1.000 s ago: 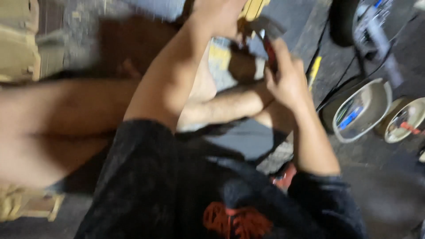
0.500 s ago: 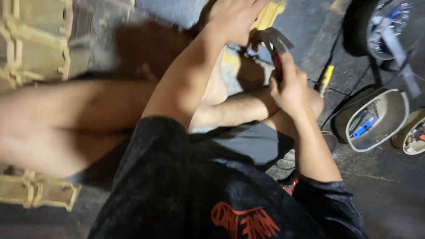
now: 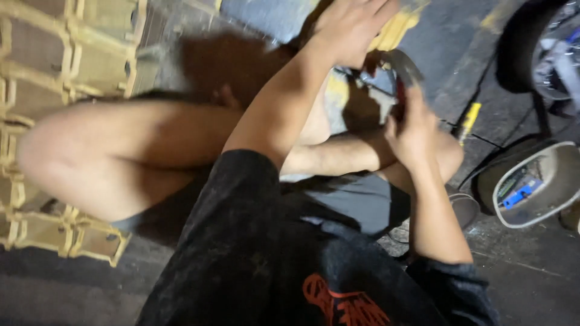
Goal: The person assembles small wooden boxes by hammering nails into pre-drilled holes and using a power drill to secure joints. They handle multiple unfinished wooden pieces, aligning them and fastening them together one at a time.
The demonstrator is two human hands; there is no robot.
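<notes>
Left hand (image 3: 350, 27): we see it at the top edge of the view, arm stretched fwd across the legs, fingers spread and bent down over a yellow part (image 3: 393, 30). It seems to press on it; if the fingers really close around sth we cannot tell, the picture is blurred here.
Right hand (image 3: 414, 130): raised in front of the knee, fingers curled around the red handles of the pliers (image 3: 396, 75). Grip is closed on the tool.
Pliers: held upright-ish, dark metal head pointing up and left, just below the left hand, near the yellow part. Whether the head touches anything we cannot tell.
Yellow part: lies on the floor (image 3: 447, 36) near the top edge, partly hidden under the left hand; a grey-blue sheet (image 3: 272, 15) is beside it, to the left.
Legs: bare, crossed in the middle of the view; we sit on the floor, black shirt w/ red print at the bottom.
Wooden lattice (image 3: 66, 66): pale frame w/ square openings, along the left edge of the floor, top to lower left.
Screwdriver (image 3: 468, 121): yellow handle, on the floor right of the right hand, apart from it.
Metal bowl (image 3: 544, 187): at the right edge, holds small items, a blue one incl.
Wheel (image 3: 531, 48): dark tyre at the top right corner, well apart from both hands.
</notes>
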